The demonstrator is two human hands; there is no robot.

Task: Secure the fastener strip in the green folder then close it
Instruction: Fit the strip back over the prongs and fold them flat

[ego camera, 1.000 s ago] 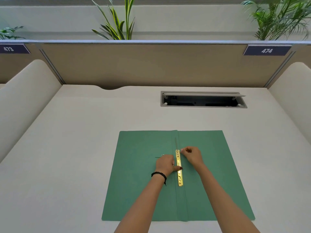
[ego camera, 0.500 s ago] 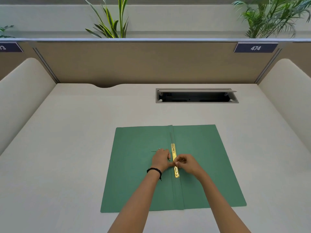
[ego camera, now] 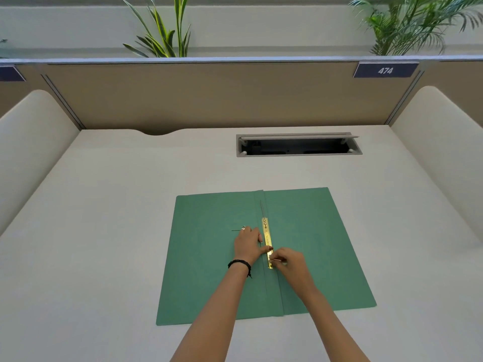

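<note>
The green folder (ego camera: pixel 209 257) lies open and flat on the desk in front of me. A gold metal fastener strip (ego camera: pixel 267 237) runs along its centre fold, with a thin grey prong (ego camera: pixel 262 209) flat on the fold beyond its far end. My left hand (ego camera: pixel 247 244) rests on the left flap, thumb pressing the strip's middle. My right hand (ego camera: pixel 291 263) pinches the strip's near end, where a small silvery prong tip shows between the fingers. A black band circles my left wrist.
The cream desk (ego camera: pixel 104 231) has an open cable hatch (ego camera: pixel 298 145) behind the folder. Tan partition panels and rounded cream side dividers (ego camera: pixel 34 142) enclose the desk. A sign reading 474 (ego camera: pixel 385 70) hangs at the top right.
My right hand has slid from the far end of the strip down to its near end. My left hand has stayed beside the strip, thumb on it.
</note>
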